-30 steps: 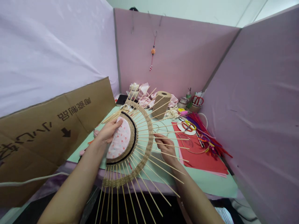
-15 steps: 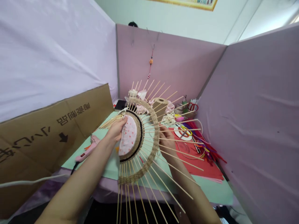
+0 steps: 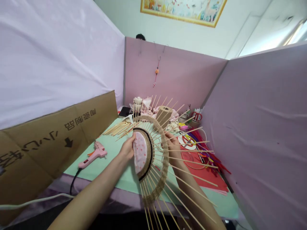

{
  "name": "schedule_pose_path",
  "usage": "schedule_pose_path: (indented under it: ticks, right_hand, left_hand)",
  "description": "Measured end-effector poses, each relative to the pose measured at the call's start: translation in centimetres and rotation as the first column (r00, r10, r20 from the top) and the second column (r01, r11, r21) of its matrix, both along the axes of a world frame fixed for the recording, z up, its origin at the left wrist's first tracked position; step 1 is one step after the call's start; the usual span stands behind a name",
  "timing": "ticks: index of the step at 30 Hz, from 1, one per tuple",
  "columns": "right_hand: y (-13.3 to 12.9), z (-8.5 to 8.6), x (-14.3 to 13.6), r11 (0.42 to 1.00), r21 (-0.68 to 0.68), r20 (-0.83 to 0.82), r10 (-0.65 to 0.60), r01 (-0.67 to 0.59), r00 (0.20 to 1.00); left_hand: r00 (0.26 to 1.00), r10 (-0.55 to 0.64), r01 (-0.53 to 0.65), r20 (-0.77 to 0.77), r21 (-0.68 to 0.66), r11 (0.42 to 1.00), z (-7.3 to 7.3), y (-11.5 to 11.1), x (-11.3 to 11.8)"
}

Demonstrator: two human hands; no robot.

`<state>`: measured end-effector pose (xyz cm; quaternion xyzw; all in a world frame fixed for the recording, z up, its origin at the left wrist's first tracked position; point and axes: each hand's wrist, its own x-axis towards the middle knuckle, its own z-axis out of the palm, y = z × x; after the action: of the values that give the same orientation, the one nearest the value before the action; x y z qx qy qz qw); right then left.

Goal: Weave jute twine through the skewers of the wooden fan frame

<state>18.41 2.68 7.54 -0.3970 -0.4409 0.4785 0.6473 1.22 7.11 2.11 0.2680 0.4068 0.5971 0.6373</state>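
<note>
Held up over the table is a half-round woven piece (image 3: 165,159), with thin sticks fanning out through a braided band. Its inner half-disc (image 3: 140,152) is white cloth with pink dots, edged in tan and black. My left hand (image 3: 128,147) pinches the straight edge of that half-disc near its top. My right hand (image 3: 172,144) is closed around the outer side of the braided band, behind several sticks; part of its fingers is hidden by them.
A pink glue gun (image 3: 96,156) lies at the left beside a cardboard panel (image 3: 57,137). Loose sticks (image 3: 118,128), a brown paper roll (image 3: 164,115) and a white jar (image 3: 137,103) stand or lie behind. Right are red sheets (image 3: 208,174), scissors (image 3: 197,115) and colourful pipe cleaners (image 3: 216,159).
The view has tilted upward, showing more of the wall picture. The woven piece has turned slightly and sits lower and further right in view, both hands still on it.
</note>
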Motion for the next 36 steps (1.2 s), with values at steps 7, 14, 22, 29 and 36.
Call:
schedule_pose_path:
  ticks: [7, 14, 22, 29, 36]
  right_hand:
    - [-0.2, -2.4, -0.9, 0.999, -0.039, -0.003, 0.024, -0.024, 1.0]
    - [-0.1, -1.9, -1.2, 0.995, -0.096, 0.001, 0.011, -0.011, 1.0]
    - [-0.3, -1.5, -2.8, 0.999, -0.041, 0.049, 0.021, -0.019, 0.999]
    - [-0.8, -1.3, -5.0, 0.999, -0.007, 0.197, 0.042, -0.042, 0.98]
    - [-1.0, -0.8, -4.4, 0.998, 0.052, 0.414, 0.006, -0.031, 0.91]
  left_hand:
    - [0.955, 0.177, -0.162, -0.237, 0.08, 0.983, -3.0, -0.6, -1.3]
    - [0.648, 0.536, -0.052, -0.541, 0.67, 0.74, 2.8, -0.1, -0.5]
    - [0.612, 0.676, 0.166, -0.41, 0.902, 0.398, 5.5, 1.3, 0.7]
    - [0.649, 0.678, 0.076, -0.344, 0.916, 0.393, 3.6, 1.0, -1.6]
    - [0.715, 0.624, 0.07, -0.315, 0.921, 0.384, 3.2, 0.8, -2.4]
